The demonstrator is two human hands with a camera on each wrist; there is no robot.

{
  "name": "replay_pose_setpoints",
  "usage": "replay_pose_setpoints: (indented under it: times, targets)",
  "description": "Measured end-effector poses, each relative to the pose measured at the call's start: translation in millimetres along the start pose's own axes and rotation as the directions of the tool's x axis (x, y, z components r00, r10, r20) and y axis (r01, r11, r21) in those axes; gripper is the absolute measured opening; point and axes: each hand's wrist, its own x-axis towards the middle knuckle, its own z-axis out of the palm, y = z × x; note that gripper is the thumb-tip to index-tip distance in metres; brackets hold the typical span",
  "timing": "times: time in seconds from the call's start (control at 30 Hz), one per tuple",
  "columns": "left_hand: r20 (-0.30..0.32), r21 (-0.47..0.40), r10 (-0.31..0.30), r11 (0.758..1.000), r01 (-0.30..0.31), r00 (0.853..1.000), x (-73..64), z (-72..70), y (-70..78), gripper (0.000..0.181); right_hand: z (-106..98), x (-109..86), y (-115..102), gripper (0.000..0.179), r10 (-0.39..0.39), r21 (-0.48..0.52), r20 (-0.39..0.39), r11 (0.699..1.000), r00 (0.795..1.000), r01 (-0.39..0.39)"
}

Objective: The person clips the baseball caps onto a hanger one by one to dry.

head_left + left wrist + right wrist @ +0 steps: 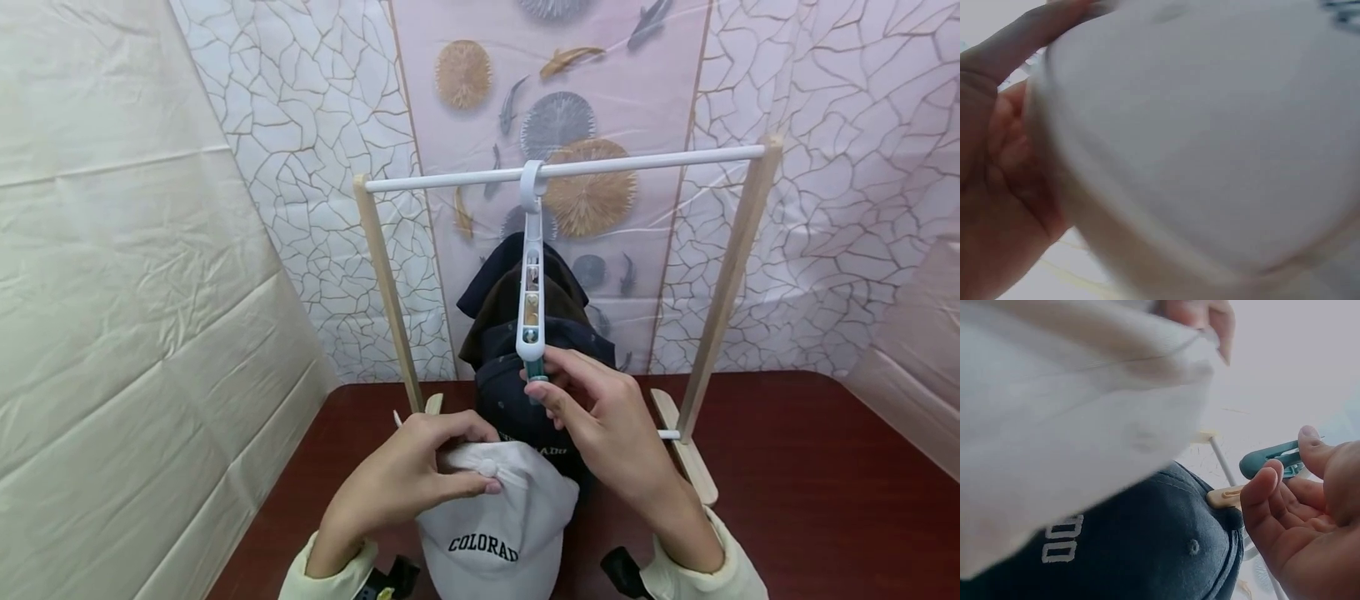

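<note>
In the head view my left hand pinches a white cap at its crown, and the cap hangs with its dark lettering facing me. My right hand pinches a teal clip at the near end of a white hanger. The right wrist view shows that teal clip between thumb and fingers, apart from the white cap. Behind the white cap a navy cap hangs from a beige clip. In the left wrist view, the blurred white cap covers most of the fingers.
The hanger hooks over a white rod on a stand with wooden posts. Several dark caps hang behind the navy one. The stand's foot rests on a dark red table. Patterned cloth closes off the back.
</note>
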Motion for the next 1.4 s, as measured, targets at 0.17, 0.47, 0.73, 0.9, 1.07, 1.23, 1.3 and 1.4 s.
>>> replay_pose_setpoints:
  times: [0.17, 0.47, 0.73, 0.9, 1.07, 1.23, 1.3, 1.4]
  targets:
    - [0.01, -0.16, 0.015, 0.987, -0.013, 1.0, 2.1, 5.5, -1.3, 0.024, -1.7, 0.0, 1.0, 0.032, 0.003, 0.031, 0.013, 1.0, 1.0, -0.003]
    - [-0.039, -0.049, 0.149, 0.987, -0.151, 0.988, 9.3, 17.4, 1.0, 0.023, -3.3, 0.3, 2.8, 0.032, 0.02, 0.059, 0.039, 0.998, 0.999, -0.022]
    - [-0.006, -0.023, 0.125, 0.992, -0.125, 0.992, 24.2, 17.2, 4.4, 0.026, -1.9, 2.0, 3.3, 0.032, 0.007, 0.085, 0.055, 0.996, 0.998, -0.012]
    - [-0.019, -0.012, 0.114, 0.993, -0.115, 0.993, 30.6, 11.9, 6.9, 0.02, -2.0, -0.3, 2.9, 0.029, 0.015, 0.084, 0.055, 0.996, 0.998, -0.02]
    - [-0.04, -0.026, 0.094, 0.995, -0.095, 0.995, 29.7, 10.0, 4.3, 0.014, 3.5, -0.5, 2.4, 0.025, 0.012, 0.072, 0.059, 0.997, 0.998, -0.016]
    - [-0.102, 0.009, 0.109, 0.994, -0.108, 0.989, 36.7, 18.6, 2.5, 0.013, 0.4, 0.1, 3.5, 0.023, -0.008, 0.015, 0.027, 1.0, 1.0, 0.008]
    - [-0.131, 0.041, 0.14, 0.99, -0.135, 0.981, 40.4, 21.6, 2.0, 0.015, -2.2, 0.2, 4.2, 0.023, -0.012, -0.01, 0.016, 1.0, 1.0, 0.012]
    - [-0.166, 0.096, 0.186, 0.98, -0.172, 0.968, 43.4, 23.7, 0.8, 0.017, -4.4, 0.1, 5.2, 0.022, -0.011, -0.032, 0.008, 0.999, 1.0, 0.012]
